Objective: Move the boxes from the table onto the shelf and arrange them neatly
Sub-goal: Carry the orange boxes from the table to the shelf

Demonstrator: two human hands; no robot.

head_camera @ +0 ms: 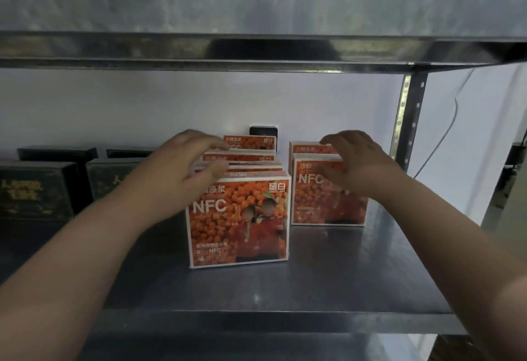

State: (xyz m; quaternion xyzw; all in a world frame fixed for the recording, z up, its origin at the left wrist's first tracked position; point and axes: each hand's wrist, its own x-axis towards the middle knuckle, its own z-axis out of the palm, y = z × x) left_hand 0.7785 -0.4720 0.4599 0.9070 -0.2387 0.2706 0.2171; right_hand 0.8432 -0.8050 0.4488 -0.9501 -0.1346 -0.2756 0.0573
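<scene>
The steel shelf (pixel 342 289) carries all task items. A second shelf level (pixel 256 9) runs above it, supported at the right by a perforated post (pixel 407 121). Black boxes (pixel 37 189) occupy the left end of the shelf.

The orange boxes stand upright at mid-shelf in two rows, faces forward. The left row (pixel 239 226) is several boxes deep. The right row (pixel 328 203), just beside it, shows two boxes.

The left hand (pixel 194 158) lies over the tops of the left row, fingers extended and released. The right hand (pixel 353 161) arches over the top of the right row; motion blur prevents determining whether it grasps a box.

A black socket (pixel 262 130) sits on the wall behind the left row.
</scene>
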